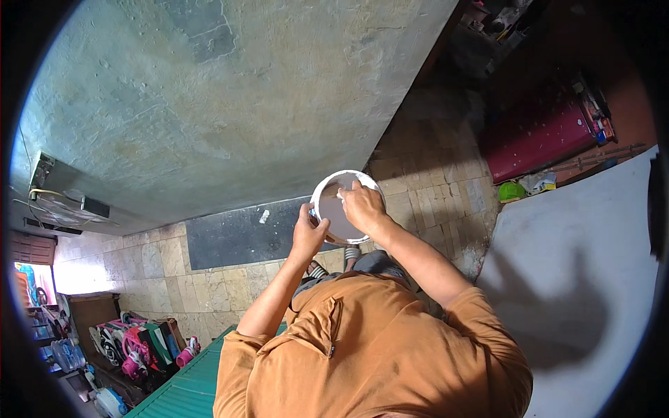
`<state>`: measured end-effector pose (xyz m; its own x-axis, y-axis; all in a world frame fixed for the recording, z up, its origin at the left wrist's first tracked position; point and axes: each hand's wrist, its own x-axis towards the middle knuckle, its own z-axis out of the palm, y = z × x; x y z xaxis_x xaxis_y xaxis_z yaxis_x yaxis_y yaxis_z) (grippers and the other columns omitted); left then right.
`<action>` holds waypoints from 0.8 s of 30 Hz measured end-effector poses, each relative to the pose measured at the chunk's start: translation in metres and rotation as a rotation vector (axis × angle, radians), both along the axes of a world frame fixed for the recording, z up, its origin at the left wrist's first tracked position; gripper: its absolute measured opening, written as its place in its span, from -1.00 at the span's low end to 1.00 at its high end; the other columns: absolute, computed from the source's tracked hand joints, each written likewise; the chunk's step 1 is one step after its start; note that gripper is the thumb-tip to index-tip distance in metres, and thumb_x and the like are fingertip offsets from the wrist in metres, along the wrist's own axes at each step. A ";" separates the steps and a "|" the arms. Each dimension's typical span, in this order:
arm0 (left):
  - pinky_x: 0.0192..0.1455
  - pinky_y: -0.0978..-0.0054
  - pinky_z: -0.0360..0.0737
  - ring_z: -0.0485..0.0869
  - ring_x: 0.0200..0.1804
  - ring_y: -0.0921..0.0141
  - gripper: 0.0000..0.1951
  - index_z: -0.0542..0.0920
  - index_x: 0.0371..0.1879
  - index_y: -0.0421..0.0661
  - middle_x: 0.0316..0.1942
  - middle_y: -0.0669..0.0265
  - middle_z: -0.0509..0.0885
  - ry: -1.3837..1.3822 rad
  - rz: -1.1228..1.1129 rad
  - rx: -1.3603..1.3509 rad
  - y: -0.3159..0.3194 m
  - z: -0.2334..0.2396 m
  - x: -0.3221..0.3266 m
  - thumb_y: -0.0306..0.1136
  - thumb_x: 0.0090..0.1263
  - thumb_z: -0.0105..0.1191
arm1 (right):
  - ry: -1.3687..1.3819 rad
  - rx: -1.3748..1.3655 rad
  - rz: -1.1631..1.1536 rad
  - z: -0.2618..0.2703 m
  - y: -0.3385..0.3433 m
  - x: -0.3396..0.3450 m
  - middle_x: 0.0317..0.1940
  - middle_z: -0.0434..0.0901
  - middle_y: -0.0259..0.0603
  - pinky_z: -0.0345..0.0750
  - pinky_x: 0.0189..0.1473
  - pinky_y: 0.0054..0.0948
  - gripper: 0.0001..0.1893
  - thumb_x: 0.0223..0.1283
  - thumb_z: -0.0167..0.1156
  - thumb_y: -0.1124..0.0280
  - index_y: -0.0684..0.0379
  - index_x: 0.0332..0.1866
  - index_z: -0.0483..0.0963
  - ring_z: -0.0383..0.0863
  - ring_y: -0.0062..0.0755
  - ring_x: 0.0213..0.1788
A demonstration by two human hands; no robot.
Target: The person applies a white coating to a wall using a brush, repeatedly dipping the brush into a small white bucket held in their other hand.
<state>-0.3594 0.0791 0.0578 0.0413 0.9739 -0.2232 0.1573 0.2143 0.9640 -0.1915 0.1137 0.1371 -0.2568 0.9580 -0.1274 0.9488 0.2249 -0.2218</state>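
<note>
A round white bucket (pixel 374 183) is held up in front of my body, its inner wall smeared. Greyish liquid (pixel 333 215), perhaps paint, fills part of it. My left hand (pixel 309 233) grips the bucket's left rim, thumb near the inner edge. Over the opening, my right hand (pixel 364 209) has its fingers curled around a small pale object (pixel 341 195) that reaches into the bucket. What that object is cannot be made out, since the hand covers most of it.
A patchy grey-green wall (pixel 251 104) rises ahead, with a dark mat (pixel 230 237) at its foot on stone-tiled floor (pixel 157 261). Electrical boxes with loose wires (pixel 52 196) hang at left. Lower left are a green corrugated surface (pixel 193 376) and pink bicycles (pixel 136 350). A maroon cabinet (pixel 538 138) stands right.
</note>
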 end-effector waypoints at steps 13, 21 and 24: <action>-0.44 0.48 0.52 0.54 -0.47 0.49 -0.63 0.40 -0.01 -0.26 -0.52 0.29 0.54 0.051 0.090 -0.043 0.015 0.019 0.025 -0.49 0.20 0.12 | 0.314 0.068 -0.074 0.006 0.004 0.050 -0.24 0.56 0.01 0.58 -0.13 -0.13 -0.72 0.15 0.20 0.40 0.13 -0.02 0.61 0.64 0.01 -0.22; -0.39 0.26 0.79 0.70 -0.39 0.24 -0.59 0.25 0.11 -0.28 -0.30 0.15 0.54 -0.179 0.192 -0.166 0.032 0.032 0.053 -0.53 0.29 0.00 | 0.566 -0.051 -0.251 0.005 0.003 0.096 -0.25 0.63 0.16 0.54 -0.07 -0.05 -0.73 0.28 0.08 0.35 0.23 -0.01 0.54 0.62 0.17 -0.16; -0.37 0.24 0.79 0.71 -0.38 0.20 -0.60 0.24 0.11 -0.28 -0.27 0.13 0.55 -0.250 0.175 -0.157 0.040 0.034 0.056 -0.53 0.30 -0.02 | 0.723 -0.050 -0.343 -0.007 0.004 0.112 -0.31 0.65 0.09 0.55 -0.12 -0.16 -0.71 0.33 0.05 0.31 0.33 -0.05 0.51 0.66 0.04 -0.20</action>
<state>-0.3036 0.1191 0.0914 -0.0514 0.9256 -0.3751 -0.1321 0.3660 0.9212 -0.0798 0.1172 0.1304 0.0155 0.9961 -0.0865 0.5804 -0.0794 -0.8105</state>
